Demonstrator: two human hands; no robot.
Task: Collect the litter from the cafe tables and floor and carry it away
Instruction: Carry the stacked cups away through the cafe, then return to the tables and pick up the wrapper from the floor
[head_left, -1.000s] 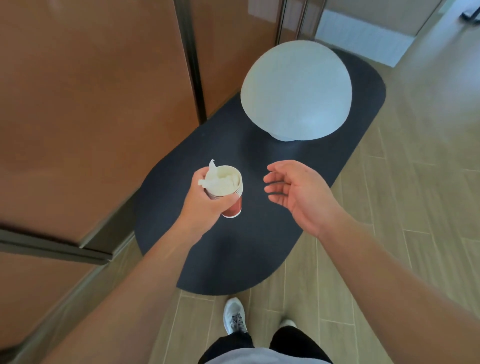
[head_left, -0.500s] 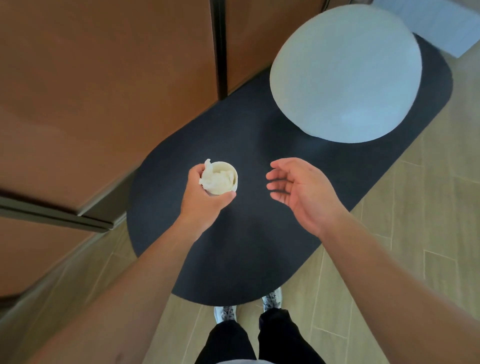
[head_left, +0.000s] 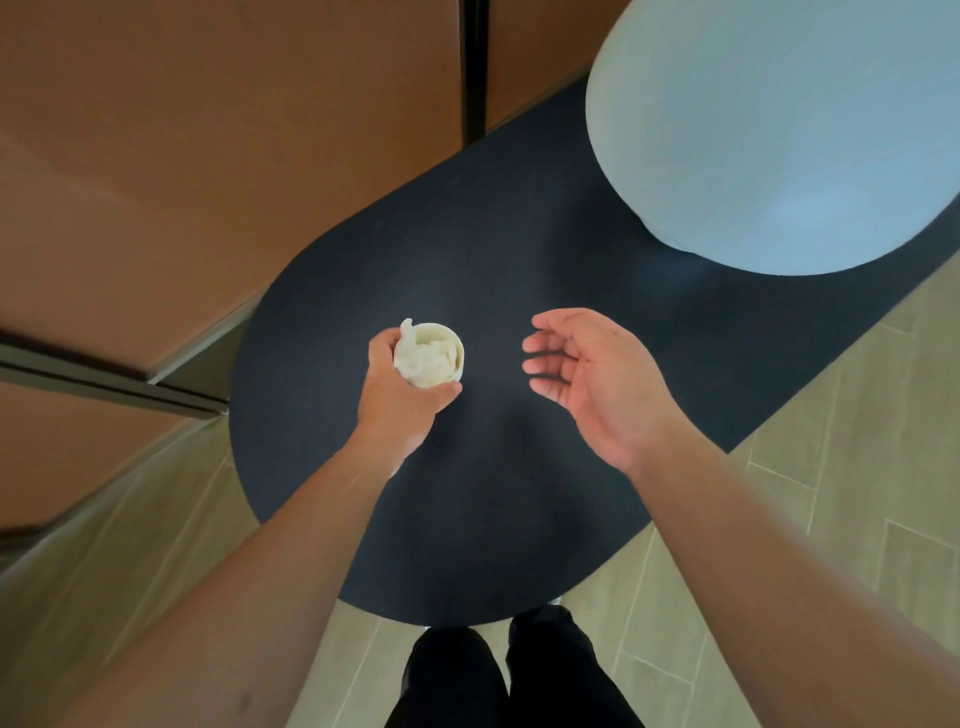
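While the left hand (head_left: 397, 392) has its grip wrapped round a paper cup (head_left: 434, 356) stuffed with crumpled napkin (head_left: 421, 358), the right hand (head_left: 592, 376) hangs at 3 o'clock of it, grip wide, holding nothing. Both are over the dark mat (head_left: 493, 260); pale round counter (head_left: 779, 130) at 1 o'clock.

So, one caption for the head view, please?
Left hand holds a tissue-stuffed paper cup; right hand open.
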